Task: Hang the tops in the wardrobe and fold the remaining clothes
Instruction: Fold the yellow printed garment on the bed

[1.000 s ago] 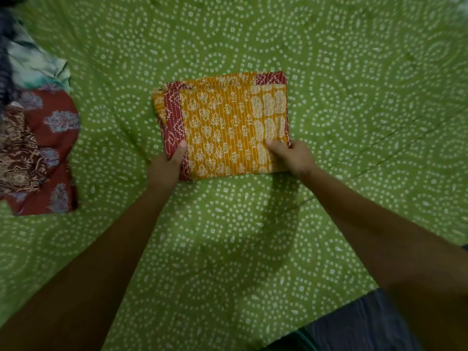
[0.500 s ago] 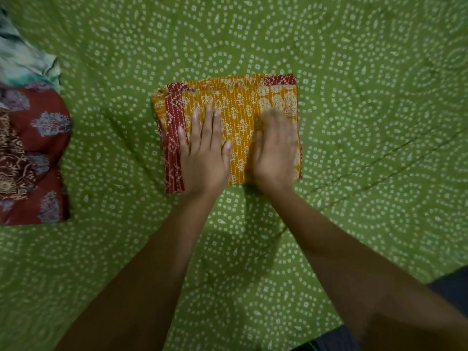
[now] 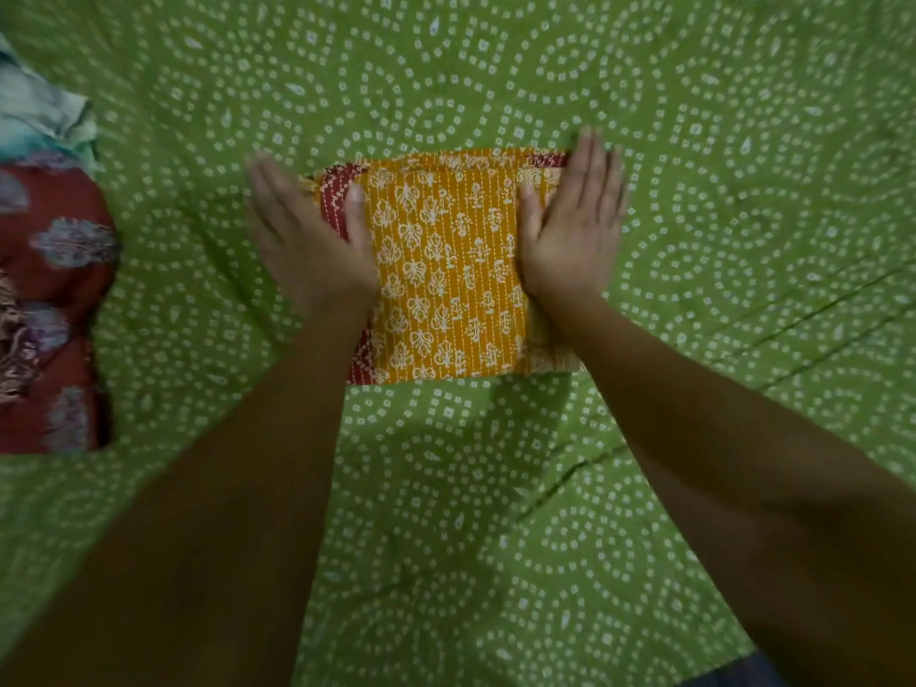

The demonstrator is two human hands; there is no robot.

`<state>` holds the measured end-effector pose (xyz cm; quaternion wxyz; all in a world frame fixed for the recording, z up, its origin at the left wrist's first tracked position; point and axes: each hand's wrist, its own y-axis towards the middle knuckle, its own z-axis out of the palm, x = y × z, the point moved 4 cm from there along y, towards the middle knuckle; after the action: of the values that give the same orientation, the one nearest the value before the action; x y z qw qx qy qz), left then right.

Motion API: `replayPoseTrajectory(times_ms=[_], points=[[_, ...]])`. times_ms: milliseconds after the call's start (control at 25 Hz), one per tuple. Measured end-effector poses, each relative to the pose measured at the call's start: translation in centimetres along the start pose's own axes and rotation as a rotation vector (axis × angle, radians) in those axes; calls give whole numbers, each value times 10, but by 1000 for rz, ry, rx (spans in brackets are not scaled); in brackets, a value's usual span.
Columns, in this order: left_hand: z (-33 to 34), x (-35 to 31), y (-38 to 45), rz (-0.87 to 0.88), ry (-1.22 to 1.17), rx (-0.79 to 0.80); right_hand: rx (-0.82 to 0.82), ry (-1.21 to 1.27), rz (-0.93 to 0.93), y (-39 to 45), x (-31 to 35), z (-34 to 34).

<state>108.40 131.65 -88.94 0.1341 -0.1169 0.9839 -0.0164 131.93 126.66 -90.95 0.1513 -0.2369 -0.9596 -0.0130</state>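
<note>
A person's two hands flattened a folded mustard-yellow printed garment (image 3: 446, 270) with a maroon border, which lay near the middle of a green dotted bedsheet (image 3: 694, 116), a little toward its far edge. The left hand (image 3: 310, 240) rested over the garment's left, maroon-edged side, fingers straight and together, its thumb lying on the yellow cloth; the right hand (image 3: 575, 225) lay flat along the right side, fingers likewise extended and reaching to the far right corner of the bundle. Neither hand gripped anything: both were spread flat, palms down, apparently to press the layers so the fold would hold its square shape and the edges stay aligned. The left hand's fingers were blurred, so their exact contact with the cloth could not be told. At the sheet's left edge lay a dark red floral garment (image 3: 49, 300), and beyond it, toward the far left corner, a pale teal cloth (image 3: 44, 116), both well apart from the yellow bundle and seemingly awaiting or past their turn. Half a second earlier the two hands had rested side by side on the centre of the garment; by this moment they had slid apart to its opposite sides, a smoothing stroke outward from the middle.
</note>
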Motion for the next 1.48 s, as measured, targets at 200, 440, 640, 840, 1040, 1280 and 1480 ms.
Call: replayPoseTrajectory(times_ms=[200, 440, 640, 840, 1040, 1280, 1480], points=[[-18, 21, -68, -357, -222, 4, -41, 354, 356, -62, -39, -18], [-65, -5, -51, -367, -576, 546, 545, 851, 454, -37, -32, -69], [-160, -14, -139, -163, -483, 423, 292, 754, 258, -120, -38, -208], [-263, -27, -264, -46, -418, 418, 139, 475, 349, -271, -72, -326], [-335, -73, -339, 208, -405, 536, 24, 337, 519, -374, -116, -412], [-406, -287, -382, 561, -551, 559, -322, 428, 616, -348, -227, -577], [-401, -473, -480, 772, -537, 676, -569, 425, 709, -370, -367, -687]])
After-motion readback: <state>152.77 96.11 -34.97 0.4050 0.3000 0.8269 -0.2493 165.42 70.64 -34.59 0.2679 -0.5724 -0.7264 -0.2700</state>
